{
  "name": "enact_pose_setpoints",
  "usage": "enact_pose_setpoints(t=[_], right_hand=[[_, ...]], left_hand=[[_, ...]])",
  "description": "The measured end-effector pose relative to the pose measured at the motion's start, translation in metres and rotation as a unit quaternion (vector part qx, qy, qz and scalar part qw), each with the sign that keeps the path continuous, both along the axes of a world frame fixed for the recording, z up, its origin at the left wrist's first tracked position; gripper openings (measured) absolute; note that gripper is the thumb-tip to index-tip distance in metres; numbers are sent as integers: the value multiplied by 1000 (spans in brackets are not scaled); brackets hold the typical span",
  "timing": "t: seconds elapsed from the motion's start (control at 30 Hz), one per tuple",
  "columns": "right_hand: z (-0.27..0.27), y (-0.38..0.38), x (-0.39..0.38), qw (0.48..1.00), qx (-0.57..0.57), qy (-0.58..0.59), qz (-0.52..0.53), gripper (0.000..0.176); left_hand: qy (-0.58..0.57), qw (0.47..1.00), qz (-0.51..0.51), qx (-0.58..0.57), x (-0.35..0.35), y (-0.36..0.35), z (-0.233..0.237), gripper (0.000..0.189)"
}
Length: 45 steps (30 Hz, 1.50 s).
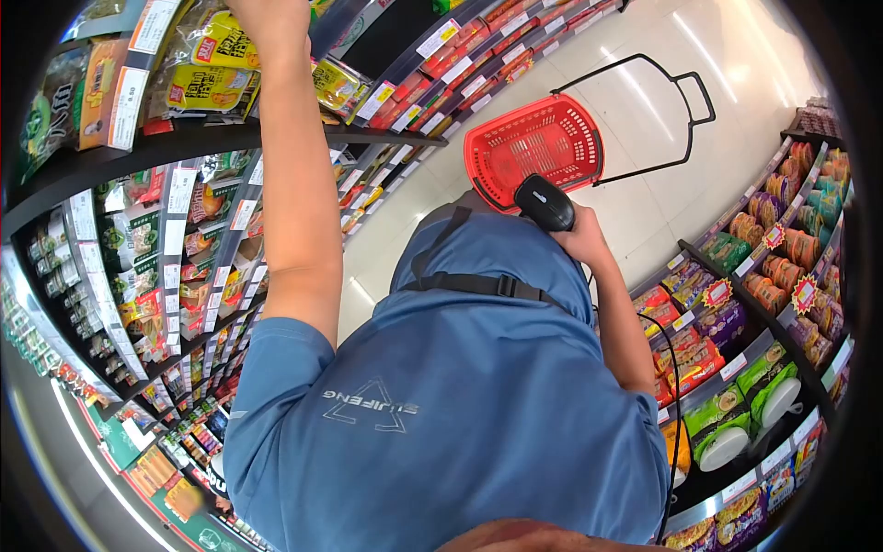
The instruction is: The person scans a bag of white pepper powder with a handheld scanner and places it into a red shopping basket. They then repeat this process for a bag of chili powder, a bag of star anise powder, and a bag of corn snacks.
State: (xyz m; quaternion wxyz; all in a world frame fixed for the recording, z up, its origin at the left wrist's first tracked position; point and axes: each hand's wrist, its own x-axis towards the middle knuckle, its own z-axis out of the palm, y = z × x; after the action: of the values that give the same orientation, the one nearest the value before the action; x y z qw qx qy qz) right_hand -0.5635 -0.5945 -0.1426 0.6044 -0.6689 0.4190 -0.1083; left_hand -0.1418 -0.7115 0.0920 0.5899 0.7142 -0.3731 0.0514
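Observation:
My left arm stretches up along the left side of the head view to a shelf. Only the wrist and back of my left hand (272,20) show at the top edge; its fingers are cut off, so what they touch is hidden. Beside it lie yellow snack packets (210,87) with black lettering on the shelf. My right hand (586,241) is wrapped round a black handheld barcode scanner (544,202), held low in front of my body. Just beyond the scanner, a red shopping basket (533,147) with a long black handle (692,110) stands on the floor.
Shelves of packaged snacks with price tags (129,109) curve along the left. To the right stand more shelves with packets, green bags (722,419) and stacked round packs (786,207). Pale floor tiles (635,101) run between them. A black cable (676,405) hangs by my right side.

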Motion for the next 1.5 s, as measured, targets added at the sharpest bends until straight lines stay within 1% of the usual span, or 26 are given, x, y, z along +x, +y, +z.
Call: enact_pose_setpoints(t=[0.03, 0.1, 0.2, 0.23, 0.3, 0.33, 0.4, 0.43, 0.5, 0.53, 0.6, 0.8, 1.0, 1.03, 1.1, 1.13, 1.17, 1.23, 1.27, 1.3, 1.33, 1.37, 1.4, 1.43, 1.5], right_hand=[[0, -1, 3, 1000, 5, 3, 0, 48], [0, -5, 11, 1000, 6, -9, 7, 48], [-4, -9, 22, 1000, -2, -1, 18, 47], [-4, -11, 26, 1000, 1, 2, 20, 47], [0, -16, 34, 999, 6, -3, 31, 47], [3, -20, 38, 999, 8, -1, 33, 47], [9, -25, 45, 999, 14, -2, 53, 47], [7, -27, 47, 998, 14, -2, 54, 47], [2, -30, 51, 998, -1, -1, 59, 47], [1, -30, 53, 998, -1, -1, 60, 47], [-2, -32, 56, 998, -15, -18, 57, 46], [-4, -33, 58, 999, -1, -16, 47, 46], [-5, -33, 58, 999, -8, -10, 39, 44], [-4, -33, 58, 999, -10, -15, 40, 44], [0, -34, 58, 999, 0, 9, 43, 44], [-2, -34, 58, 999, 0, -2, 40, 44], [-2, -34, 58, 999, -2, -7, 41, 44], [-2, -34, 58, 999, 4, 5, 42, 44], [-2, -35, 57, 999, 3, 3, 43, 44], [-3, -35, 57, 999, 0, 0, 46, 44], [-4, -35, 57, 999, -3, -2, 49, 44], [-4, -34, 56, 999, -4, -4, 49, 44], [-4, -34, 56, 999, -13, 4, 47, 44], [-4, -34, 56, 999, -21, 12, 43, 45], [-2, -35, 55, 999, -17, 18, 40, 45]], left_hand=[[-53, 998, 23, 16, -1, 2, -1, 62], [-47, 998, 33, 33, -1, 4, -4, 63], [-156, 986, 54, 15, 12, 5, -16, 65], [-153, 986, 55, 18, 18, 5, -21, 65], [-195, 976, 96, 19, 22, 6, -24, 65], [-194, 976, 98, 21, 20, 6, -22, 65], [-116, 992, 35, -30, 10, 8, -13, 63], [-115, 992, 36, -30, 6, 9, -9, 63], [-106, 994, -2, -13, 2, 11, -4, 57], [-106, 994, -2, -13, 3, 11, -4, 57], [-63, 997, -36, -33, 4, 9, -5, 51], [-28, 998, -36, -39, 1, 10, -1, 45], [-46, 998, -38, -18, -10, 17, 6, 39], [-51, 998, -37, -19, -11, 19, 8, 39], [-53, 998, -5, 22, -12, 23, 11, 38], [-44, 998, -35, -20, -10, 22, 9, 38], [-49, 998, -34, -22, -4, 22, 7, 38], [-10, 1000, -15, 9, 3, 24, 6, 40], [-71, 997, -9, 36, 2, 26, 5, 36], [-73, 997, -8, 35, 10, 25, 0, 36], [-37, 996, -79, -31, 22, 21, -7, 37], [0, 984, -149, -96, 32, 19, -13, 39], [-7, 975, -167, -146, 27, 15, -12, 43], [-10, 975, -169, -146, 27, 16, -10, 43], [-102, 979, -91, -153, 27, 20, -6, 44]])
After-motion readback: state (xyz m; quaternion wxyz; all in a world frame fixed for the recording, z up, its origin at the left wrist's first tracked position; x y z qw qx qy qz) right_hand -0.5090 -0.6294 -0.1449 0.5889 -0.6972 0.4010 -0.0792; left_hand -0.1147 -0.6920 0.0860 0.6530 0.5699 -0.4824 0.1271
